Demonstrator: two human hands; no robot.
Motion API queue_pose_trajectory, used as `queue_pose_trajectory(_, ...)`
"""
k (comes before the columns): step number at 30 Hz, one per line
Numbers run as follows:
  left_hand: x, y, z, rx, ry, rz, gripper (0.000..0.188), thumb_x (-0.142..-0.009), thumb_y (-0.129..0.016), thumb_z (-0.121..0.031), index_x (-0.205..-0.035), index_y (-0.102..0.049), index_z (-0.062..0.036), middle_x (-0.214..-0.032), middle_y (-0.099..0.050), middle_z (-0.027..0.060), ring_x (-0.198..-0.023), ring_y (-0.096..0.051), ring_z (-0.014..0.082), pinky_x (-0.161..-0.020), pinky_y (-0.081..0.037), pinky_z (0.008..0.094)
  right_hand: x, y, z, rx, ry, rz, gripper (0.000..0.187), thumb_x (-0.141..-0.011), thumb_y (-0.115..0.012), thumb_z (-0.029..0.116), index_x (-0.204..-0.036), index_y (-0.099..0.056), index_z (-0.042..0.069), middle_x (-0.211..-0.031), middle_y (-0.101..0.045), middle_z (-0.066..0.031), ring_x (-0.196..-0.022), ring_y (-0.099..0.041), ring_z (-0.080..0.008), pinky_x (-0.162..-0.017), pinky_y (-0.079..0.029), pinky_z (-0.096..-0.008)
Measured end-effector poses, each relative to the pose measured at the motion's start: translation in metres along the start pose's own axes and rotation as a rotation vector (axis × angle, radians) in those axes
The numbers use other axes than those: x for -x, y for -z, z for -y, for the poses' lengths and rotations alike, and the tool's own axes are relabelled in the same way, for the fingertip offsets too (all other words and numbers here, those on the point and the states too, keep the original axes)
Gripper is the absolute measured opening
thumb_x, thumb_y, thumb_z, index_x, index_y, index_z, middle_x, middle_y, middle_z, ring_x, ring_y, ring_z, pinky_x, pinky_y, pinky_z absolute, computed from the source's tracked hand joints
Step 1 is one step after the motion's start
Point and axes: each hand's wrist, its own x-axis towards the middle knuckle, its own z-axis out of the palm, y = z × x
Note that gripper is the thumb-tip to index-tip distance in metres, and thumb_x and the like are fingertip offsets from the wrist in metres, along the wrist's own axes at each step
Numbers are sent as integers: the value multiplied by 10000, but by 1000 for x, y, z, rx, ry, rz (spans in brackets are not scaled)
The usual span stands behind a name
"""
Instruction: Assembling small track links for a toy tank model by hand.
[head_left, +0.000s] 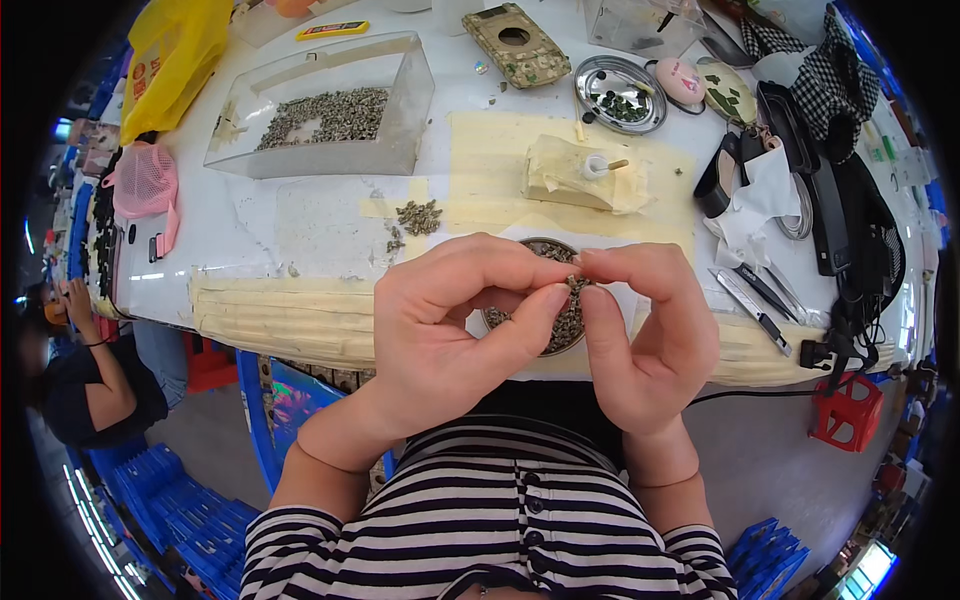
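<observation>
My left hand [455,335] and my right hand [650,340] meet over a round dish [548,247], thumbs and forefingers pinched. Between the fingertips sits a tiny grey-brown piece [574,285]; its exact kind is too small to make out. Many similar small grey-brown pieces [567,328] fill the dish, which my fingers partly hide. Just beyond my left hand, a loose pile of such pieces [418,216] lies on the table. A block wrapped in cream tape [568,175] stands past the dish, with a small white nozzle-like tip [596,166] and a thin stick on it.
A clear box [415,110] holding more pieces stands at the far left, near a yellow bag [175,65]. Far right are a metal plate [655,110] with dark green bits and black straps [830,215]. A cutter knife [750,310] and tweezers [768,290] lie right of my right hand.
</observation>
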Motion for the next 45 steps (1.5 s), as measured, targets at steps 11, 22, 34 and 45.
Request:
queue_pose_trajectory(11,0,1,0,-1,23,13,164,-858,-670,79,-1019,-701,71,-972,-669,114,-842,-668,127,-730,-575,234,0,-1,-5,-231,-101,20,187,-787,-714,-81,-964,-725,-20,-860,-713,-110,-736,-661,-187,-657,-510,-273)
queue_pose_trajectory(22,0,0,0,-25,3,0,158,-851,-670,88,-1004,-702,70,-951,-667,103,-838,-660,118,-735,-569,233,0,-1,-4,-223,-105,27,192,-773,-720,-78,-954,-726,-14,-852,-714,-108,-731,-667,-183,-655,-514,-270)
queue_pose_trajectory(34,1,0,6,52,34,-15,158,-858,-675,80,-1014,-699,69,-975,-660,104,-849,-659,116,-735,-570,227,1,-3,-7,-237,-127,15,182,-781,-719,-76,-950,-724,-9,-855,-713,-106,-739,-674,-182,-664,-522,-267)
queue_pose_trajectory(45,2,-1,9,87,34,-55,161,-861,-676,85,-1020,-695,69,-1002,-668,113,-884,-665,122,-757,-570,226,4,-5,-6,2,104,-31,235,-743,-733,-94,-961,-716,-7,-887,-708,-109,-735,-669,-215,-630,-532,-284)
